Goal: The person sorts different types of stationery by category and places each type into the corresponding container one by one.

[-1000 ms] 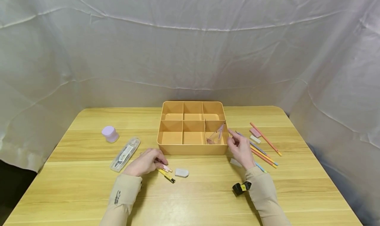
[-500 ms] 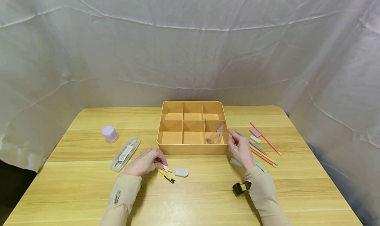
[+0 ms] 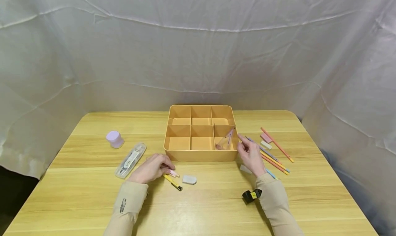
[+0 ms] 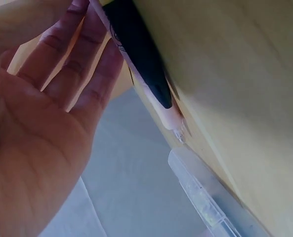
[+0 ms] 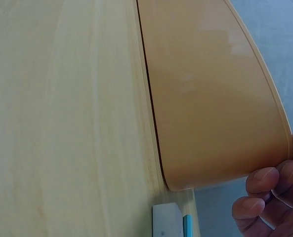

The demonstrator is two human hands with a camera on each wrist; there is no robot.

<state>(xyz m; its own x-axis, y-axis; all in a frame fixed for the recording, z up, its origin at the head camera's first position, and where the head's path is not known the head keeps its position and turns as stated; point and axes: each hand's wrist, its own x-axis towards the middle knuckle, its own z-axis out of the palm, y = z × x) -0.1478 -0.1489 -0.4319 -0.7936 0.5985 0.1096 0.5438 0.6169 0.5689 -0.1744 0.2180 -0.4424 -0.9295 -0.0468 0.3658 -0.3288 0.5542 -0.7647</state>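
My left hand point(image 3: 153, 169) pinches a pink pen point(image 3: 174, 174) low over the table, left of the organizer's front. Beside that pen lies a yellow pen point(image 3: 171, 180) with a black end; its other black tapered end point(image 4: 141, 54) shows in the left wrist view. Whether the fingers touch the yellow pen is hidden. At the front right corner of the tan six-compartment organizer point(image 3: 202, 156), my right hand point(image 3: 252, 157) grips with curled fingers, seen against the rim in the right wrist view. A clear set square point(image 3: 227, 141) leans inside the front right compartment.
A white eraser point(image 3: 189, 180) lies right of the pens. Leftward are a clear case point(image 3: 130, 161) and a purple container point(image 3: 114, 139). Several pencils point(image 3: 278, 146), a pink eraser point(image 3: 265, 137) and a white block point(image 3: 245, 169) lie rightward. A black item point(image 3: 248, 196) sits near the right sleeve.
The pink pen's end shifts very slightly against the yellow pen. Both hands and the organizer stay nearly where they were.
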